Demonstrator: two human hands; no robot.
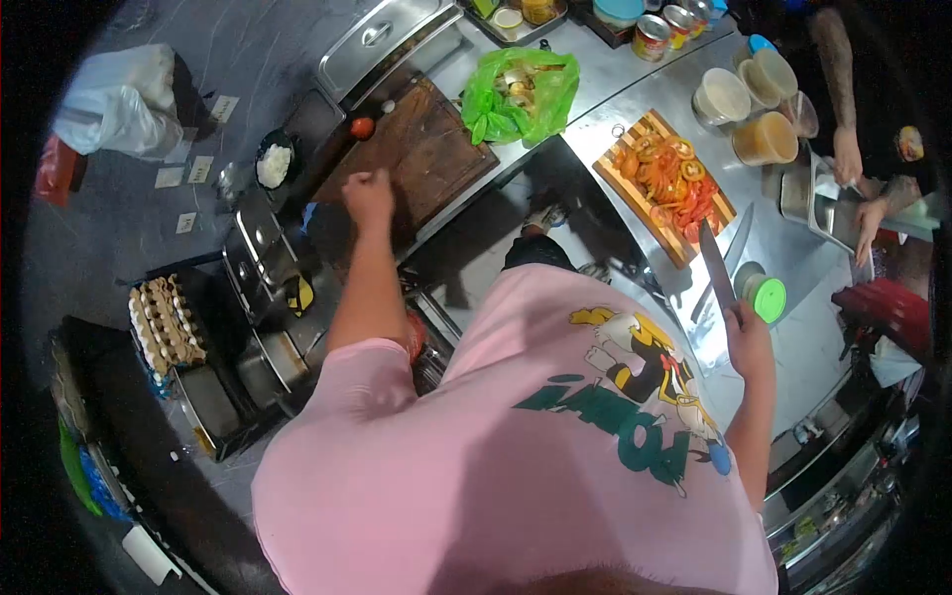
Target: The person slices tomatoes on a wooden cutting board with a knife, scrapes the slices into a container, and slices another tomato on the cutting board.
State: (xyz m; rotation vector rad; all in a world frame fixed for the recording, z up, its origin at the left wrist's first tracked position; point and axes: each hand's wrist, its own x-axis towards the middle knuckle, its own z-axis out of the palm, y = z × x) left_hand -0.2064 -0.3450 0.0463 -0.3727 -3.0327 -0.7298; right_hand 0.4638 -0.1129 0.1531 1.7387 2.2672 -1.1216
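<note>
My right hand [751, 342] grips a kitchen knife [715, 260], its blade pointing up and away over the steel counter. Beside that blade lies a second knife [739, 240]. Sliced tomatoes [672, 183] cover a striped wooden board [607, 167] just beyond the knives. Near my right hand stands a container with a bright green lid [768, 298]. My left hand [369, 201] is over the near left part of a dark wooden cutting board [436, 149], fingers curled; what they hold, if anything, is hidden. One whole tomato [362, 127] sits at the board's far left edge, with a small white piece [388, 106] close by.
A green plastic bag [521, 94] rests beyond the dark board. Tubs [766, 139] and tins [652, 38] line the far right counter. A co-worker's hands [861, 223] are at a metal pan [798, 193]. Egg trays [164, 322] and metal bins [263, 238] stand left.
</note>
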